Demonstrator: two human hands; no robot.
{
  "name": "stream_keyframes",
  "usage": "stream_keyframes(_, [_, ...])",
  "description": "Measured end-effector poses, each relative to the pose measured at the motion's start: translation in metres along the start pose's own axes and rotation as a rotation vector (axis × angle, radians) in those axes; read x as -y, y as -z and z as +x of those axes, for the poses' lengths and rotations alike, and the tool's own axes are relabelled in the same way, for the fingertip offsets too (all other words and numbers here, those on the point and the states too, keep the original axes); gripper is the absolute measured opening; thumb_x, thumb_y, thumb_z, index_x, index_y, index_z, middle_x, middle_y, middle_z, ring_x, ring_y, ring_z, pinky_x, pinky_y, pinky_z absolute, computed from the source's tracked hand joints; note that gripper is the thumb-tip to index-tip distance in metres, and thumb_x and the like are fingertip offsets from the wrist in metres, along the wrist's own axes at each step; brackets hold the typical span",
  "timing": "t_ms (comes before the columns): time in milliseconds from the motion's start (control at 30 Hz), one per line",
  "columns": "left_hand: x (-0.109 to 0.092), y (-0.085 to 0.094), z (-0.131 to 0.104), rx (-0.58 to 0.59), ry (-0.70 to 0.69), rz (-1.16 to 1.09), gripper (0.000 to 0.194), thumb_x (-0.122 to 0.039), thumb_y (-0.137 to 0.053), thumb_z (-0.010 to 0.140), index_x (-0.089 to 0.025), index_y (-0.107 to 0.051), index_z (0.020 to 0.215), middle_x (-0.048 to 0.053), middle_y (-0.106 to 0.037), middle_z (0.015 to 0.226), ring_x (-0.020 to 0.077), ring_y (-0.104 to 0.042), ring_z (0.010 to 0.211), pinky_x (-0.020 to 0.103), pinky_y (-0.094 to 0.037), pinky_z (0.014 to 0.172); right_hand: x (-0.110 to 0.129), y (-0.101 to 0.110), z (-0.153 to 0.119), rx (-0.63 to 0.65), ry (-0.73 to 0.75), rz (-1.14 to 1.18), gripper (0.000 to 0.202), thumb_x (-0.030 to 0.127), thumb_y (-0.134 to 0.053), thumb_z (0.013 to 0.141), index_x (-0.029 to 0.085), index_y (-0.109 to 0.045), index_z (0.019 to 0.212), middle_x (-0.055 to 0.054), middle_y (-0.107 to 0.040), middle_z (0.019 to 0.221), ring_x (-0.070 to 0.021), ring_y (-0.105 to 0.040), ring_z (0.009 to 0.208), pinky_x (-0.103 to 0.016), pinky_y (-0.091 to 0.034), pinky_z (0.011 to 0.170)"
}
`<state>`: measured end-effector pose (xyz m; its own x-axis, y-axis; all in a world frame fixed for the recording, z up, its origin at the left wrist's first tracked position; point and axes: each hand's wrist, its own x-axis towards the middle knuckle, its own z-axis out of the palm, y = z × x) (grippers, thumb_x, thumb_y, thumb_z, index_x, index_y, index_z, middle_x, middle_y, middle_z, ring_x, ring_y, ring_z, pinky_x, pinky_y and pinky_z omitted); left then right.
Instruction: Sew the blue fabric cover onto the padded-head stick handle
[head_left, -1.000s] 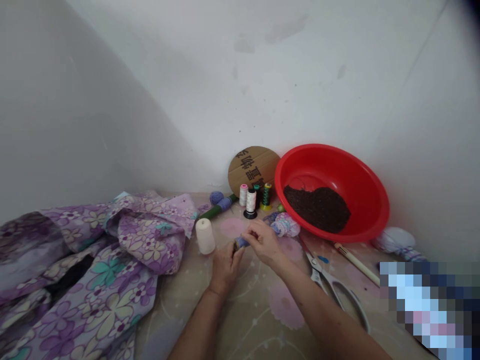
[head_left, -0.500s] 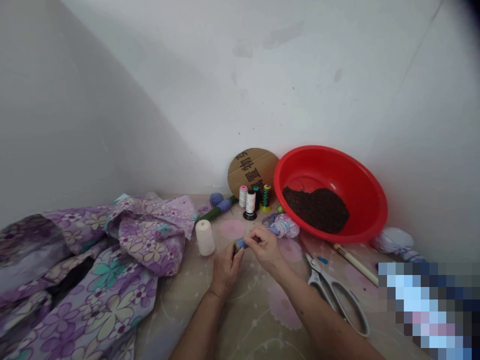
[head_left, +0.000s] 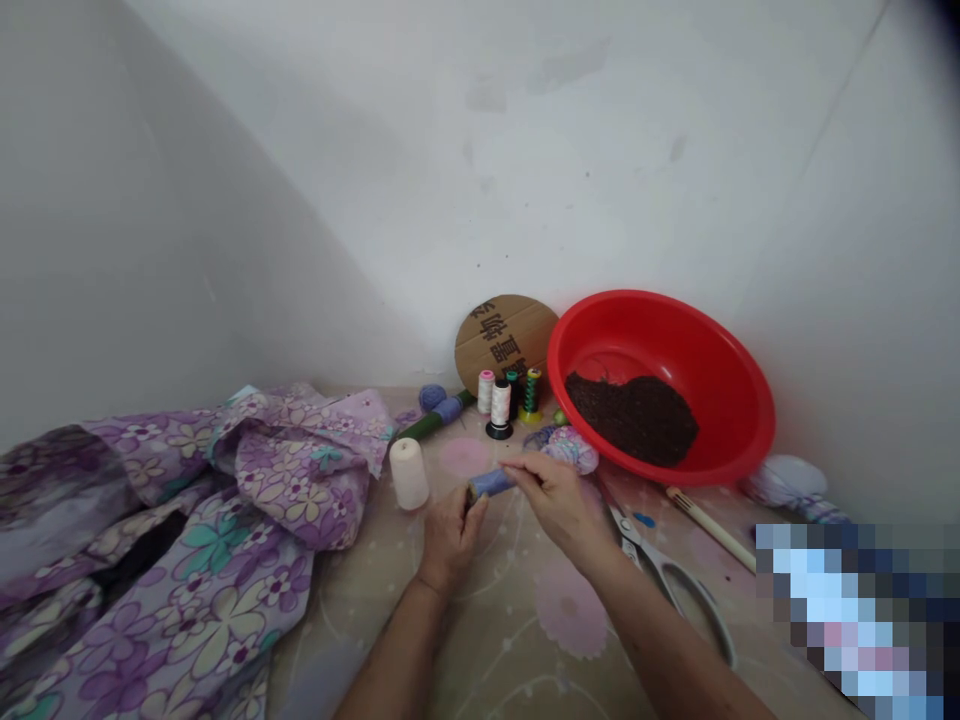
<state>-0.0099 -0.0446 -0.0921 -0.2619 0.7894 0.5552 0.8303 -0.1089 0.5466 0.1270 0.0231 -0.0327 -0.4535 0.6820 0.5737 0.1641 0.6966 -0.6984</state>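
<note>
My left hand [head_left: 452,528] is closed around the near end of a short tube wound with blue-purple yarn [head_left: 491,485]. My right hand [head_left: 555,500] pinches thumb and fingers together at the tube's right end; whatever lies between the fingertips is too small to make out. Left of my left hand stands a white thread cone [head_left: 409,474]. Behind the hands are a white thread spool on a black base [head_left: 501,405], a pink-topped white spool [head_left: 486,392] and a green spool on a yellow base [head_left: 532,396]. Multicoloured yarn [head_left: 571,450] lies beyond my right hand.
A red basin [head_left: 739,400] holding dark brown material [head_left: 634,420] leans at the back right, beside a round cardboard piece [head_left: 504,330]. Large scissors [head_left: 654,565] lie partly under my right forearm, near a pale stick [head_left: 709,525]. Floral fabric [head_left: 247,520] covers the left side.
My right hand has shifted right along the tube to its end, uncovering more of the blue-purple yarn. My left hand stays nearly in place.
</note>
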Motion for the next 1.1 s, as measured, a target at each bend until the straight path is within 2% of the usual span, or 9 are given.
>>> stream_keyframes(100, [-0.001, 0.001, 0.000, 0.020, 0.011, -0.036, 0.026, -0.034, -0.033, 0.080, -0.017, -0.040, 0.061, -0.003, -0.040, 0.053, 0.0104, -0.039, 0.051, 0.023, -0.027, 0.050, 0.000, -0.002, -0.002, 0.038, -0.017, -0.026, 0.018, 0.024, -0.044, 0.076, 0.021, -0.061, 0.082, -0.003, -0.063, 0.079, -0.0160, -0.056, 0.073, -0.028, -0.042, 0.068])
stream_keyframes(233, [-0.002, 0.002, 0.000, 0.017, 0.032, -0.037, 0.027, -0.035, -0.032, 0.080, -0.017, -0.040, 0.062, -0.003, -0.040, 0.054, 0.0110, -0.039, 0.052, 0.023, -0.028, 0.050, 0.002, -0.003, -0.002, 0.048, -0.041, -0.081, 0.019, 0.022, -0.041, 0.077, 0.020, -0.059, 0.078, -0.002, -0.061, 0.070, -0.0145, -0.054, 0.063, -0.025, -0.041, 0.058])
stream_keyframes(500, [-0.002, 0.001, -0.001, 0.010, 0.035, -0.073, 0.025, -0.032, -0.032, 0.080, -0.017, -0.044, 0.064, -0.003, -0.042, 0.054, 0.0105, -0.041, 0.052, 0.023, -0.028, 0.051, 0.001, -0.006, -0.003, 0.167, 0.006, -0.107, 0.020, 0.024, -0.044, 0.077, 0.025, -0.064, 0.080, -0.001, -0.065, 0.075, -0.0152, -0.057, 0.066, -0.026, -0.042, 0.062])
stream_keyframes(900, [-0.002, 0.001, -0.001, -0.005, 0.035, -0.081, 0.024, -0.030, -0.035, 0.080, -0.017, -0.041, 0.060, -0.003, -0.040, 0.053, 0.0102, -0.039, 0.051, 0.023, -0.025, 0.050, 0.019, 0.003, -0.002, 0.302, 0.089, -0.413, 0.027, 0.020, -0.044, 0.075, 0.031, -0.063, 0.092, 0.001, -0.067, 0.085, -0.0170, -0.061, 0.072, -0.026, -0.042, 0.061])
stream_keyframes(1100, [0.000, 0.001, 0.000, -0.004, 0.042, -0.092, 0.025, -0.031, -0.034, 0.080, -0.017, -0.040, 0.061, -0.003, -0.040, 0.053, 0.0099, -0.039, 0.052, 0.022, -0.026, 0.051, 0.023, 0.006, 0.001, 0.383, 0.056, -0.487, 0.029, 0.021, -0.041, 0.076, 0.031, -0.062, 0.094, 0.000, -0.067, 0.085, -0.0162, -0.060, 0.075, -0.024, -0.041, 0.060])
